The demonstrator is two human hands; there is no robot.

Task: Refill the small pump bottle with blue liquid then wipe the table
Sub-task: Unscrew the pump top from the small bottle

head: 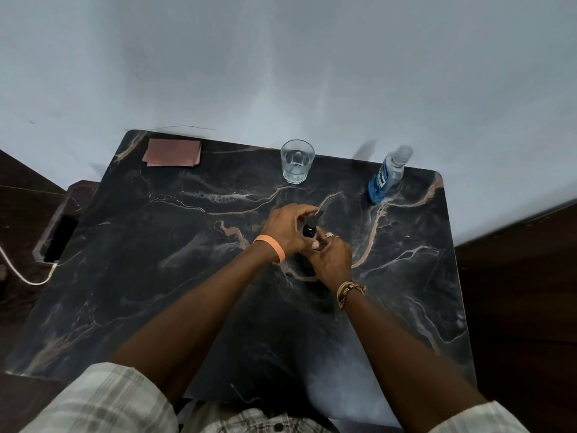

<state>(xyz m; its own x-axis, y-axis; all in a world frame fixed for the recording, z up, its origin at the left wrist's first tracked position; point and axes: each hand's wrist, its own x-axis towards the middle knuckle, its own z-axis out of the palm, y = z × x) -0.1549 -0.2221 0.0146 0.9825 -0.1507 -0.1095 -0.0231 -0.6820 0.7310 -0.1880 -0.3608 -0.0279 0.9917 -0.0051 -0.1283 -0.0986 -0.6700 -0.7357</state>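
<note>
The small pump bottle [309, 231] stands near the middle of the dark marble table [156, 260]; only its black pump top shows between my hands. My left hand [288, 228] curls around the pump top from the left, fingers pinched above it. My right hand [331, 260] grips the bottle's body from below and hides it. A clear bottle of blue liquid [385, 176] with a clear cap stands at the far right edge. A folded pink cloth [172, 153] lies at the far left corner.
A clear glass [296, 160] holding some clear liquid stands at the table's far edge, between the cloth and the blue bottle. A pale wall rises right behind the table. A phone [61, 239] with a white cable lies on a ledge to the left.
</note>
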